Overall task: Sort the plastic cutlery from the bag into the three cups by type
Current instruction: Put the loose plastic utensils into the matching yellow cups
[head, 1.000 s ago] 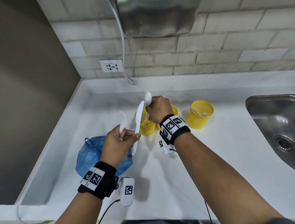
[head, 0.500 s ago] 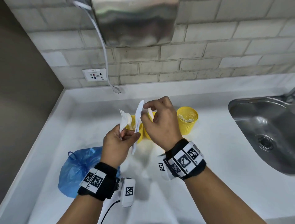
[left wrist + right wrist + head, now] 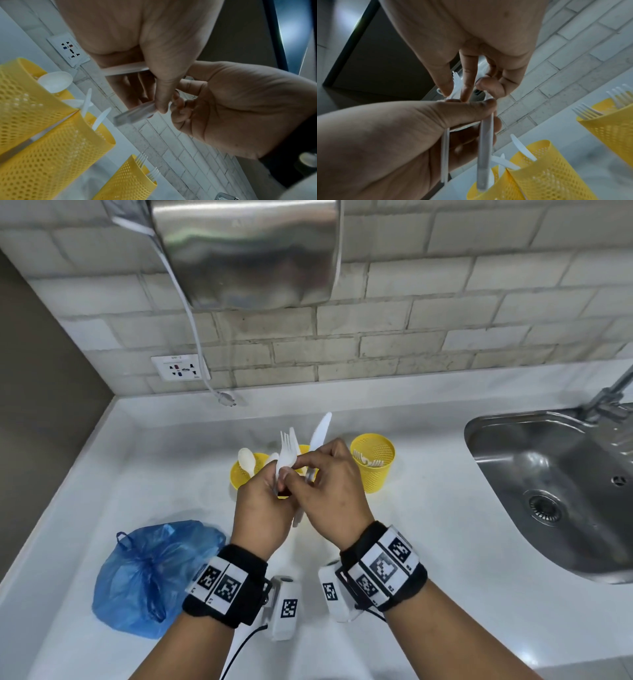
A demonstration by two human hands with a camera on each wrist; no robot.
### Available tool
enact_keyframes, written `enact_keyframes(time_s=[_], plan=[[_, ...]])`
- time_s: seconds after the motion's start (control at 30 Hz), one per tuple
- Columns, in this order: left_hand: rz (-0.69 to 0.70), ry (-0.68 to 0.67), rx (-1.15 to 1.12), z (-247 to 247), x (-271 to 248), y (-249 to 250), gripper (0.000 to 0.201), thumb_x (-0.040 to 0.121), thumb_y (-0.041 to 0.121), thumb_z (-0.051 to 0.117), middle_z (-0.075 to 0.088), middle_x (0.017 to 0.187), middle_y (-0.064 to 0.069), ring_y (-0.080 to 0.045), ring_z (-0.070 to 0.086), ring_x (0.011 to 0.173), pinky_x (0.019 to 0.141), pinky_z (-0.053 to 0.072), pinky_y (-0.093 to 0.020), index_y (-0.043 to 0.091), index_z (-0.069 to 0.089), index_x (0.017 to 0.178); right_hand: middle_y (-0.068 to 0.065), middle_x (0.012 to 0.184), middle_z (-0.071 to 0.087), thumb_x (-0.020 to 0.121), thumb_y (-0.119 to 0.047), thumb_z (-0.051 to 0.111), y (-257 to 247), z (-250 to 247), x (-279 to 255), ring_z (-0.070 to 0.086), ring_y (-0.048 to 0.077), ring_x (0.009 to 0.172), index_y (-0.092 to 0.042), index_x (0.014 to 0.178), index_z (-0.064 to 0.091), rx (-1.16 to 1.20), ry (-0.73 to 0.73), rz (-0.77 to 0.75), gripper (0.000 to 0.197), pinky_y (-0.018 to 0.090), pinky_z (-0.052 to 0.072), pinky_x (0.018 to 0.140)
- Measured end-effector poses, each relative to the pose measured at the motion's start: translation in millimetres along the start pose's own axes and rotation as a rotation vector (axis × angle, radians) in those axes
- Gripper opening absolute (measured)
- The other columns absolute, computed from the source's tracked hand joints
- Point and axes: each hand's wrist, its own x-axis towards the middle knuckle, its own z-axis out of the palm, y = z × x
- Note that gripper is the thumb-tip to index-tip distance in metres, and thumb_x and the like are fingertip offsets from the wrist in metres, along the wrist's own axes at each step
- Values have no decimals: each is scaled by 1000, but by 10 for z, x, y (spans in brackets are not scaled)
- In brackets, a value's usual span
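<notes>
Nearest, on the white counter (image 3: 445,542), the blue bag (image 3: 150,570) lies at near left, crumpled and knotted-looking; cannot tell what is left inside.

Above the counter middle, both hands meet. Left hand (image 3: 263,508): grip curled around white handles, holding a fork (image 3: 287,453) upright with a second piece close behind it. Right hand (image 3: 332,494): thumb and fingers pinching the handle of a knife (image 3: 320,429), whose serrated blade points up and away. In the wrist views the two grips touch around the handles.

Step in hand, as I judge it: separating one piece from the bundle, the knife going to the right hand. Next move calls for lifting the knife clear of the fork tines, then dropping it in the cup that already holds knives.

Just beyond the hands stand three yellow mesh cups. Left cup (image 3: 239,474) holds a spoon (image 3: 247,460). Middle cup (image 3: 68,142), mostly hidden behind the hands in the head view, shows knife blades in the left wrist view. Right cup (image 3: 375,467) holds forks.

Obstruction: the left hand and its bundle sit directly before the middle cup.

Far right, a steel sink (image 3: 548,491); on the far wall a socket (image 3: 180,367) and a steel dispenser (image 3: 246,251).
</notes>
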Motion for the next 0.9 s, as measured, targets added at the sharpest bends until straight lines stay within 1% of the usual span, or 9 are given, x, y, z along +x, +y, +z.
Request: enact_keyframes(time_s=[0.1, 0.23, 0.3, 0.4, 0.5, 0.63, 0.73, 0.8, 0.9], plan=[[11, 4, -23, 47, -4, 24, 41, 83, -23, 58, 71, 80, -12, 4, 63, 67, 61, 45, -6, 15, 68, 96, -1, 96, 48, 85, -19, 79, 5, -38, -1, 51, -13, 84, -18, 92, 80, 35, -18, 37, 7, 4, 38, 75], [43, 13, 10, 93, 14, -16, 49, 80, -19, 64, 69, 76, -3, 1, 61, 67, 64, 46, -9, 29, 65, 89, -2, 93, 49, 82, -17, 81, -19, -84, 19, 53, -4, 72, -26, 83, 76, 126, -14, 117, 10, 7, 40, 71], [37, 9, 72, 126, 16, -19, 43, 80, -13, 68, 63, 68, 4, 2, 56, 61, 57, 42, -9, 30, 60, 81, 3, 95, 54, 80, -20, 81, -4, -91, 44, 53, 2, 70, -32, 74, 71, 211, 5, 198, 17, 12, 41, 71], [50, 3, 96, 175, -3, -31, 26, 80, -5, 74, 58, 63, 4, -3, 53, 58, 55, 39, -11, 16, 59, 79, 11, 91, 63, 74, -30, 78, -40, -151, 67, 61, 14, 73, -23, 71, 71, 353, 34, 280, 10, 28, 51, 75], [45, -19, 25, 197, -18, -78, 29, 81, 4, 82, 62, 67, 7, -3, 59, 61, 62, 46, -13, 15, 55, 79, 7, 82, 59, 81, -17, 76, -119, -337, 105, 54, 9, 65, -15, 69, 68, 487, 81, 287, 15, 24, 46, 65], [-39, -37, -84, 187, -4, -139, 32, 82, 9, 85, 71, 86, -11, -16, 71, 74, 78, 58, -30, 21, 60, 99, 10, 78, 59, 76, -22, 61, -225, -687, 174, 59, 20, 74, -6, 71, 60, 689, 170, 221, 17, 30, 48, 68], [-61, -29, -138, 179, 9, -140, 37, 83, 9, 84, 72, 88, -11, -18, 72, 76, 80, 58, -34, 21, 64, 112, 12, 82, 65, 97, -15, 51, -197, -899, 199, 68, 32, 76, -8, 84, 54, 881, 168, 212, 15, 38, 56, 70], [-78, -33, -171, 183, 14, -123, 38, 84, 10, 83, 73, 91, -8, -24, 73, 79, 85, 60, -43, 24, 66, 116, 11, 70, 57, 104, -13, 43, -100, -928, 196, 58, 30, 59, -10, 85, 46, 893, 195, 252, 20, 37, 53, 60], [-100, -46, -220, 204, 6, -96, 35, 85, 9, 82, 73, 93, -8, -31, 74, 86, 91, 58, -55, 29, 71, 112, 0, 58, 40, 103, -15, 45, 125, -808, 164, 31, 19, 48, -15, 85, 42, 778, 223, 378, 19, 29, 31, 49]])
